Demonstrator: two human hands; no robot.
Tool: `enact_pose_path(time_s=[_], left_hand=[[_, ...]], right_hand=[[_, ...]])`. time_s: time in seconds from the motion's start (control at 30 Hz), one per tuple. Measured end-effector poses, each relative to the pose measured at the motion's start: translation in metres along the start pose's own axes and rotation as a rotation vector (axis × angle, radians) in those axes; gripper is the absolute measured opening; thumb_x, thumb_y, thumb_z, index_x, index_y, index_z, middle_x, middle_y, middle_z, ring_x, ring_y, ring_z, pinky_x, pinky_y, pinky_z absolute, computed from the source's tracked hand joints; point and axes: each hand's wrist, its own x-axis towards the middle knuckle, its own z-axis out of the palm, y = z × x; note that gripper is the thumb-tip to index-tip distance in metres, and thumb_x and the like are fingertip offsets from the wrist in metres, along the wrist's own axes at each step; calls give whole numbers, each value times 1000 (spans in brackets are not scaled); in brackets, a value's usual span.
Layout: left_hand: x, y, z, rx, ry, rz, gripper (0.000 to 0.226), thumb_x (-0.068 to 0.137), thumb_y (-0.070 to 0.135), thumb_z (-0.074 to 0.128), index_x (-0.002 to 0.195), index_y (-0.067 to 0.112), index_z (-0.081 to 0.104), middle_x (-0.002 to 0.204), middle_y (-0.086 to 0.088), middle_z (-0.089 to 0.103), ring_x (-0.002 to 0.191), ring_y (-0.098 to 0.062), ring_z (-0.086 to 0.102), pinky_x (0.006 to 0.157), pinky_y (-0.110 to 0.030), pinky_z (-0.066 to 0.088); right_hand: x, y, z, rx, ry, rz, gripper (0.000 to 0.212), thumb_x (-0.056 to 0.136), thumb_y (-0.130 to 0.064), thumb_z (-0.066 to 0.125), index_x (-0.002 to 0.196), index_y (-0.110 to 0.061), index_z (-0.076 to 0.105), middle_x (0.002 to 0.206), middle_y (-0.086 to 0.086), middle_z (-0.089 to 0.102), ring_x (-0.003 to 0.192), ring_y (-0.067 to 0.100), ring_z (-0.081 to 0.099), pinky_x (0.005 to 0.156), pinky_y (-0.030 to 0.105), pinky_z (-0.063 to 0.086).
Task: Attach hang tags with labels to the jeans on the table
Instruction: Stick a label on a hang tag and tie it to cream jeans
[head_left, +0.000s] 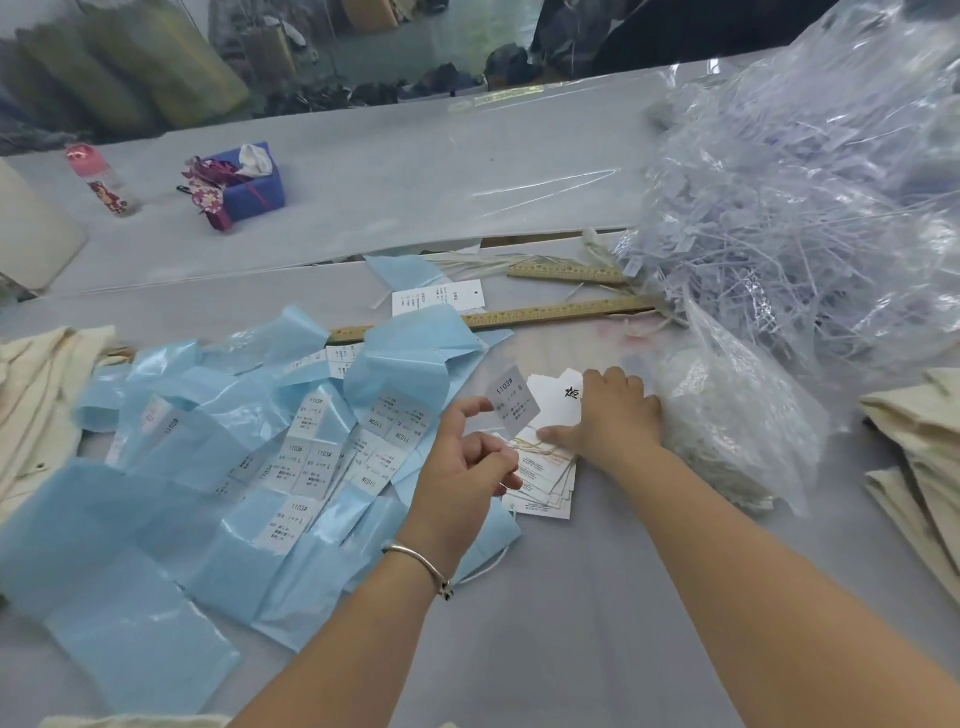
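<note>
My left hand (462, 462) pinches a small grey label sticker (513, 400) marked 1103# S between thumb and forefinger, lifted above the table. My right hand (608, 410) lies palm down on a stack of white hang tags (545, 480), its thumb pressing the top tag. Blue backing strips (249, 467) carrying several more labels are spread to the left. Cream-coloured folded garments lie at the right edge (919, 467) and the left edge (36, 405).
A big clear bag of plastic tag fasteners (810, 208) fills the right back; a smaller clear bag (727, 415) lies just right of my right hand. Two wooden rulers (519, 314) lie behind the labels. A blue box (249, 182) and a bottle (101, 179) stand far left.
</note>
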Motion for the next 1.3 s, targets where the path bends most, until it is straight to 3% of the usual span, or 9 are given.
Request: enact_pose_path(time_s=[0.23, 0.63, 0.73, 0.83, 0.93, 1.03, 1.13, 1.2, 1.3], left_hand=[[-4, 1, -4, -14, 19, 8, 36, 91, 2, 57, 113, 30, 50, 71, 2, 65, 62, -8, 64, 64, -16, 52], [-5, 0, -3, -26, 22, 0, 39, 91, 3, 58, 112, 35, 50, 72, 5, 66, 63, -7, 64, 65, -17, 53], [-6, 1, -3, -35, 21, 2, 43, 91, 1, 58, 116, 34, 49, 71, 5, 65, 64, -8, 64, 65, -18, 52], [-8, 3, -5, -60, 21, 17, 50, 90, 1, 59, 122, 38, 47, 73, 2, 65, 65, -10, 64, 64, -16, 51], [-11, 7, -9, -79, 31, 50, 56, 91, 0, 58, 124, 42, 43, 76, 0, 66, 65, -10, 64, 62, -16, 50], [-16, 16, -15, -85, 67, 99, 62, 91, -1, 59, 128, 44, 39, 77, 3, 68, 67, -9, 66, 63, -16, 50], [-25, 30, -27, -25, 125, 197, 66, 86, 15, 69, 130, 50, 35, 93, 2, 69, 83, -8, 66, 75, -25, 52], [-35, 44, -38, 23, 160, 267, 72, 77, 33, 72, 130, 57, 30, 106, 7, 66, 98, -3, 62, 82, -23, 51], [-59, 60, -53, 72, 109, 319, 81, 74, 41, 73, 129, 67, 20, 116, 11, 65, 111, 0, 59, 89, -22, 50]], right_hand=[[-1, -3, -2, -31, 3, 8, 100, 57, -78, 69, 125, -11, 41, 129, 9, 36, 122, 29, 33, 89, 38, 38], [-5, -2, -2, -21, 55, -21, 91, 61, -72, 71, 126, -16, 42, 130, 8, 39, 123, 29, 34, 92, 39, 40], [-8, 2, -3, 244, 148, -24, 61, 75, -37, 77, 123, -18, 45, 122, 5, 49, 113, 27, 49, 88, 38, 42], [-16, 1, -10, 686, 322, -18, 37, 81, 1, 64, 114, -13, 58, 100, 2, 63, 90, 25, 60, 78, 33, 47], [-28, -8, -32, 905, 637, -82, 17, 79, 4, 67, 90, -9, 70, 77, -2, 65, 71, 14, 56, 68, 23, 45], [-41, -18, -66, 1182, 782, -123, 19, 77, 2, 73, 77, -17, 71, 70, -4, 66, 66, 9, 56, 67, 20, 46], [-64, -24, -96, 1425, 716, -169, 18, 80, -5, 75, 78, -22, 72, 78, 6, 72, 71, 14, 63, 72, 28, 54], [-86, -28, -106, 1472, 598, -210, 16, 80, -3, 74, 81, -19, 72, 80, 7, 73, 72, 15, 65, 72, 31, 55], [-125, -39, -110, 1519, 420, -261, 20, 77, 4, 74, 88, -14, 71, 80, 6, 74, 72, 17, 68, 70, 30, 56]])
